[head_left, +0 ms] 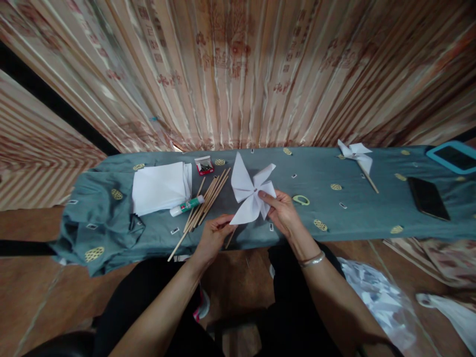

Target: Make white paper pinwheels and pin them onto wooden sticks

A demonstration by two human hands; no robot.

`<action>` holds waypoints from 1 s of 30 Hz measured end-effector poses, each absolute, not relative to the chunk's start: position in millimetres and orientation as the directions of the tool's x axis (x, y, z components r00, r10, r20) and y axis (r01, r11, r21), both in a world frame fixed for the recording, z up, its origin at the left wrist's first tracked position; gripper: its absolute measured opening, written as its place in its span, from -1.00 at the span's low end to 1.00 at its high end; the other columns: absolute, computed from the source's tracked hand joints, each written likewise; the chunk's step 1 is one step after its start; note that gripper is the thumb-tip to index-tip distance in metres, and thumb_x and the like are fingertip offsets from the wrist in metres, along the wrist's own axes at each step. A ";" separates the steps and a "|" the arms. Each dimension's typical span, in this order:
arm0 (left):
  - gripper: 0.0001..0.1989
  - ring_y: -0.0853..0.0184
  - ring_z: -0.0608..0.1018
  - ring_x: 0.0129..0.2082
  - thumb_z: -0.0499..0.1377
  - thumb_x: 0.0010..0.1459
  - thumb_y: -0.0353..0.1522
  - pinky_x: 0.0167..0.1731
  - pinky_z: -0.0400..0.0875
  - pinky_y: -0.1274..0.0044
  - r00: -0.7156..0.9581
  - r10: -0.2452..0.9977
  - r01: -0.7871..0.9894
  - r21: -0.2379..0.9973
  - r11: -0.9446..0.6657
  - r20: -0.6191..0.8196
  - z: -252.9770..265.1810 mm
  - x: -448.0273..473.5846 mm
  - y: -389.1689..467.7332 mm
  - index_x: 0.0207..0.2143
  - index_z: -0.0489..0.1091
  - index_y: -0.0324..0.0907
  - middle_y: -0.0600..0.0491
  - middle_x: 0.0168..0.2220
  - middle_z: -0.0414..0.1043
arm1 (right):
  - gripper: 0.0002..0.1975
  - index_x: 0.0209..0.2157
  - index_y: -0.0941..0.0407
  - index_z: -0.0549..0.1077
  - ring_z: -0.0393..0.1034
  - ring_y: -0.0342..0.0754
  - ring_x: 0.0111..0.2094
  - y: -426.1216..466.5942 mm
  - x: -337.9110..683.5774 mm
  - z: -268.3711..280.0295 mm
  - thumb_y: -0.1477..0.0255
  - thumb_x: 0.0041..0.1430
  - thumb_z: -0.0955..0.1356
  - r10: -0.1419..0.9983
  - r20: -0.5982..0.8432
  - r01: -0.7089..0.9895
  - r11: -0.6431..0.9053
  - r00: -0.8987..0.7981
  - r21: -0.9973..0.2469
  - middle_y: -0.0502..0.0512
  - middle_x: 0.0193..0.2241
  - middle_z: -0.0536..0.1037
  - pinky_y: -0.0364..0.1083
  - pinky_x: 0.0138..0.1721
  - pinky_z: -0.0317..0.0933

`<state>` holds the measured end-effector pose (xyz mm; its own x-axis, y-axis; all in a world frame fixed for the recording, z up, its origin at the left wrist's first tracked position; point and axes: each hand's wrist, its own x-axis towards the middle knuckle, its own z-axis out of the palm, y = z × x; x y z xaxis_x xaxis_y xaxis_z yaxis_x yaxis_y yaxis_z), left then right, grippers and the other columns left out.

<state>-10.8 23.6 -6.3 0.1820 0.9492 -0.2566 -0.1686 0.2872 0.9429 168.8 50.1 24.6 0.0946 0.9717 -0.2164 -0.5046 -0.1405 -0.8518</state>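
Observation:
A white paper pinwheel [243, 191] is held up over the middle of the cloth-covered table, its blades spread around a small dark centre. My right hand [283, 212] pinches it from the right, thumb on a fold close to the centre. At the lower left blade's tip, my left hand [215, 238] has thumb and fingers closed on the paper. Below the pinwheel a short length of thin wooden stick [230, 239] shows; whether it is joined to the pinwheel cannot be seen. Several wooden sticks [208, 201] lie in a loose bundle left of it.
Left on the table [320, 178] are a stack of white paper [158, 188], a glue stick [187, 205] and a small red box [204, 166]. Rightward lie a light green ring-shaped thing [301, 200], another pinwheel [357, 154], a dark phone [428, 198] and a blue-framed tablet [453, 156].

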 end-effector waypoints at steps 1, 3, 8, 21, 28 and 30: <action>-0.73 0.23 0.54 -0.28 0.39 -0.20 -0.27 -0.17 0.37 0.46 0.179 0.952 -0.160 0.947 0.278 -0.249 -8.2 -10.7 23.5 -0.36 0.63 -0.16 0.03 -0.35 0.60 | -0.69 -0.47 0.08 0.62 0.56 0.01 -0.40 50.0 168.1 23.9 0.30 -0.35 0.62 0.970 -0.224 -0.507 -0.147 0.092 -0.849 0.03 -0.45 0.67 0.00 -0.22 0.44; -0.76 0.25 0.52 -0.32 0.38 -0.16 -0.27 -0.21 0.37 0.46 0.173 0.957 -0.140 0.956 0.257 -0.232 -11.3 -10.5 23.2 -0.38 0.63 -0.17 0.04 -0.41 0.57 | -0.69 -0.46 0.08 0.62 0.56 0.02 -0.37 49.6 166.9 22.7 0.30 -0.34 0.61 0.968 -0.235 -0.510 -0.161 0.083 -0.845 0.03 -0.44 0.67 0.01 -0.20 0.44; -0.80 0.28 0.50 -0.35 0.37 -0.15 -0.26 -0.23 0.37 0.49 0.166 0.961 -0.131 0.961 0.243 -0.220 -10.5 -8.6 22.8 -0.44 0.62 -0.17 0.06 -0.45 0.55 | -0.70 -0.47 0.05 0.62 0.56 0.02 -0.34 47.9 162.0 21.2 0.26 -0.32 0.61 0.969 -0.243 -0.506 -0.186 0.049 -0.842 0.02 -0.41 0.68 -0.01 -0.19 0.43; -0.77 0.31 0.51 -0.32 0.37 -0.11 -0.29 -0.21 0.35 0.51 0.145 0.968 -0.143 0.963 0.227 -0.207 -4.4 -12.0 26.0 -0.35 0.63 -0.17 0.02 -0.36 0.58 | -0.67 -0.38 0.05 0.60 0.52 -0.04 -0.35 42.8 159.8 17.4 0.26 -0.26 0.59 0.979 -0.198 -0.455 -0.197 -0.045 -0.869 0.01 -0.38 0.67 -0.06 -0.24 0.39; -0.74 0.30 0.52 -0.30 0.39 -0.12 -0.26 -0.19 0.36 0.50 0.170 0.958 -0.121 0.960 0.254 -0.233 -1.6 -18.8 27.2 -0.33 0.63 -0.16 0.01 -0.34 0.59 | -0.55 -0.25 -0.02 0.58 0.51 -0.01 -0.15 49.2 190.9 22.0 0.08 -0.21 0.55 0.993 -0.110 -0.454 -0.077 0.047 -0.888 0.04 -0.19 0.64 -0.10 -0.20 0.38; -0.75 0.29 0.53 -0.28 0.39 -0.13 -0.25 -0.17 0.37 0.49 0.180 0.954 -0.117 0.957 0.264 -0.241 -0.9 -19.1 25.9 -0.35 0.64 -0.16 0.01 -0.34 0.60 | -0.54 -0.27 -0.02 0.57 0.51 -0.03 -0.17 54.6 199.2 21.0 0.01 -0.18 0.52 0.983 -0.119 -0.443 -0.044 0.143 -0.896 0.03 -0.24 0.64 -0.12 -0.23 0.37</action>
<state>-19.1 25.9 -0.9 0.1804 0.9537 -0.2407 -0.1174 0.2638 0.9574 199.2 54.6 21.0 0.1430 0.9826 -0.1187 -0.4426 -0.0438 -0.8956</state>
